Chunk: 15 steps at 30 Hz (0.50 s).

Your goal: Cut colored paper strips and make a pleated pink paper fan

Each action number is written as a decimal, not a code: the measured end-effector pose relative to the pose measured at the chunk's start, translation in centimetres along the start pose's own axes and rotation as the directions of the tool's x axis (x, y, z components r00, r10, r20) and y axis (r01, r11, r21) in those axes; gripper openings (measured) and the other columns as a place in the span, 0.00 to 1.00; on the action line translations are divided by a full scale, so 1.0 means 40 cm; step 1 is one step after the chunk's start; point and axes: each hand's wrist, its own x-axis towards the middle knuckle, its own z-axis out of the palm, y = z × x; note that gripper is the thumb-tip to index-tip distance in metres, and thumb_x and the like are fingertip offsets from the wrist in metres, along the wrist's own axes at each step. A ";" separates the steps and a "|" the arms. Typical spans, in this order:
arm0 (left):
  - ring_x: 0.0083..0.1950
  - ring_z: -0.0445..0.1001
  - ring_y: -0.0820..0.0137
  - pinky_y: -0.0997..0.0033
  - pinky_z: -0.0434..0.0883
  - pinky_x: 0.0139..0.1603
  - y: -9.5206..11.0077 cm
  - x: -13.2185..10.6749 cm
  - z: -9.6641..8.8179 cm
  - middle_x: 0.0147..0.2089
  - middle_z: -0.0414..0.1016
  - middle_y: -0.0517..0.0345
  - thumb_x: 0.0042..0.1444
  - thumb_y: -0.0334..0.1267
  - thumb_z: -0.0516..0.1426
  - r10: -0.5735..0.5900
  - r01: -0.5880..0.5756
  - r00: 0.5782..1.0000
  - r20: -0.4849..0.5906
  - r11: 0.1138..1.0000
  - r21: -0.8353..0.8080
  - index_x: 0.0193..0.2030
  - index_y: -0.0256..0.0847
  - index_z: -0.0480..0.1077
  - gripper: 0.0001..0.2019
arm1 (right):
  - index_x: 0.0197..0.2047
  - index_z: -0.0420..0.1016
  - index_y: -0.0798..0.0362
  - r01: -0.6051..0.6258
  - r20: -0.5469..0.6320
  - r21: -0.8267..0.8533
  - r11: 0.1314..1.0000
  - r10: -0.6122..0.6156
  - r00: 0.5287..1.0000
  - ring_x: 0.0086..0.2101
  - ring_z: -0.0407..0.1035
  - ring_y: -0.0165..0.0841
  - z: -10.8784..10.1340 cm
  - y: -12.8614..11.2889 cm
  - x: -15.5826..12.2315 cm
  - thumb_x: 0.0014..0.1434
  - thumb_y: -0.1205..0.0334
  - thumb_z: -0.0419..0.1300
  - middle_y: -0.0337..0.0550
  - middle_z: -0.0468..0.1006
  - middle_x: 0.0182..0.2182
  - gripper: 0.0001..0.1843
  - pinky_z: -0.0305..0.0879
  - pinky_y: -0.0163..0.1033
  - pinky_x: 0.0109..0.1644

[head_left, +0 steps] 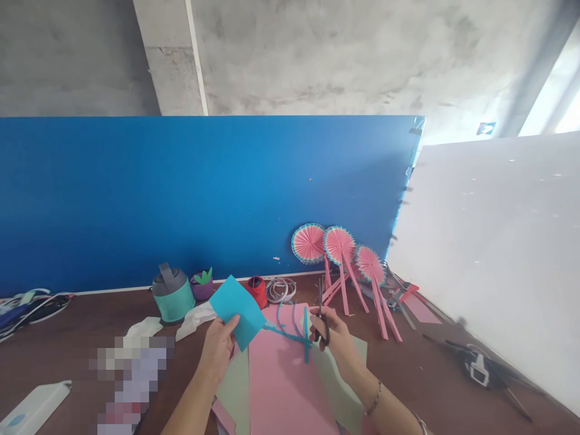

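- Your left hand (pixel 222 338) has its fingers clamped on a blue paper (pixel 238 311), thumb across the near face; this piece hangs above the far left part of the pink sheet (pixel 285 386), tilted so one corner points up.
- Your right hand (pixel 338 344) has its fingers closed about the handles of the scissors (pixel 321 311), over the right side of the pink sheet, with the blades pointing up and apart from the blue paper. Whether the blades are parted is too small to tell.
- Done, as far as you can judge: several narrow blue strips (pixel 306 356) lie at the far part of the pink sheet, two of them crossing, so some cutting seems to be behind you.
- Also done, by their look: three pleated fans, a left one (pixel 309 243), a middle one (pixel 339 244) and a right one (pixel 370 264), stand beyond the pink sheet and to its right, each on pink legs.
- Left, in your judgement: the blue paper shows no cut across its visible face, and pale green paper (pixel 348 368) under the pink sheet looks unused.
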 end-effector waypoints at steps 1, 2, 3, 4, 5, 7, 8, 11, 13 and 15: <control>0.43 0.76 0.60 0.64 0.72 0.41 0.004 0.000 0.001 0.40 0.79 0.51 0.40 0.43 0.67 -0.008 0.008 0.999 -0.032 1.000 -0.005 0.37 0.36 0.71 0.18 | 0.40 0.67 0.54 0.003 0.009 0.000 1.000 -0.003 1.000 0.24 0.66 0.30 -0.001 -0.001 0.000 0.47 0.46 0.61 0.36 0.68 0.22 0.24 0.55 0.31 0.21; 0.43 0.76 0.60 0.64 0.72 0.40 0.006 -0.001 0.002 0.39 0.79 0.51 0.39 0.43 0.67 -0.014 0.014 0.998 -0.063 1.000 -0.005 0.36 0.36 0.71 0.19 | 0.41 0.67 0.55 0.002 0.028 -0.008 1.000 -0.002 1.000 0.24 0.66 0.31 0.000 0.000 -0.001 0.47 0.45 0.61 0.37 0.68 0.23 0.25 0.55 0.31 0.21; 0.42 0.77 0.59 0.64 0.72 0.40 0.007 -0.002 0.004 0.39 0.79 0.51 0.37 0.43 0.67 -0.013 0.013 0.996 -0.088 1.000 -0.003 0.36 0.36 0.71 0.19 | 0.42 0.68 0.55 -0.002 0.058 -0.021 1.000 0.003 0.998 0.24 0.66 0.31 0.003 0.002 -0.002 0.47 0.45 0.61 0.37 0.68 0.23 0.25 0.55 0.31 0.21; 0.41 0.77 0.59 0.64 0.72 0.39 0.007 -0.004 0.006 0.38 0.79 0.51 0.37 0.43 0.68 -0.005 0.006 0.995 -0.102 1.000 0.003 0.36 0.36 0.71 0.20 | 0.42 0.68 0.55 -0.009 0.099 -0.038 0.999 0.013 0.995 0.24 0.66 0.31 0.007 0.005 -0.005 0.47 0.45 0.61 0.37 0.69 0.23 0.25 0.55 0.31 0.21; 0.41 0.77 0.59 0.64 0.72 0.38 0.006 -0.005 0.007 0.38 0.79 0.51 0.37 0.43 0.68 0.010 -0.009 0.994 -0.107 1.000 0.011 0.37 0.36 0.71 0.21 | 0.42 0.68 0.55 -0.017 0.148 -0.056 0.998 0.025 0.989 0.24 0.66 0.31 0.012 0.008 -0.008 0.48 0.46 0.60 0.37 0.69 0.23 0.24 0.56 0.31 0.21; 0.40 0.77 0.60 0.64 0.72 0.38 0.002 -0.005 0.008 0.38 0.79 0.51 0.39 0.44 0.67 0.034 -0.030 0.996 -0.088 0.999 0.042 0.39 0.36 0.71 0.21 | 0.40 0.69 0.55 -0.026 0.263 -0.101 0.995 0.052 0.964 0.23 0.65 0.29 0.021 0.014 -0.015 0.48 0.47 0.61 0.37 0.70 0.22 0.22 0.55 0.31 0.22; 0.40 0.77 0.60 0.64 0.72 0.38 0.000 -0.006 0.007 0.39 0.79 0.51 0.40 0.45 0.66 0.043 -0.039 0.996 -0.075 0.998 0.059 0.40 0.37 0.71 0.20 | 0.39 0.70 0.55 -0.028 0.322 -0.130 0.991 0.069 0.944 0.23 0.64 0.28 0.025 0.016 -0.020 0.48 0.49 0.61 0.37 0.70 0.22 0.20 0.54 0.31 0.22; 0.40 0.77 0.61 0.64 0.72 0.39 -0.005 -0.008 0.008 0.39 0.79 0.52 0.44 0.44 0.65 0.052 -0.048 0.997 -0.049 0.995 0.085 0.40 0.38 0.72 0.18 | 0.35 0.70 0.55 -0.022 0.457 -0.229 0.973 0.127 0.881 0.20 0.60 0.25 0.036 0.022 -0.034 0.47 0.53 0.62 0.35 0.68 0.19 0.16 0.51 0.30 0.21; 0.40 0.77 0.60 0.63 0.72 0.41 -0.007 -0.010 0.011 0.39 0.79 0.52 0.43 0.44 0.65 0.053 -0.050 0.997 -0.048 0.996 0.073 0.41 0.38 0.72 0.19 | 0.34 0.70 0.55 -0.022 0.499 -0.269 0.963 0.159 0.852 0.19 0.58 0.25 0.043 0.028 -0.043 0.46 0.55 0.62 0.33 0.65 0.17 0.14 0.50 0.30 0.20; 0.41 0.77 0.60 0.62 0.72 0.43 -0.008 -0.012 0.016 0.39 0.80 0.52 0.43 0.44 0.65 0.047 -0.043 0.997 -0.057 0.997 0.062 0.42 0.37 0.72 0.20 | 0.34 0.70 0.55 -0.020 0.522 -0.277 0.961 0.168 0.836 0.18 0.57 0.24 0.050 0.035 -0.049 0.46 0.57 0.62 0.31 0.63 0.16 0.13 0.50 0.30 0.19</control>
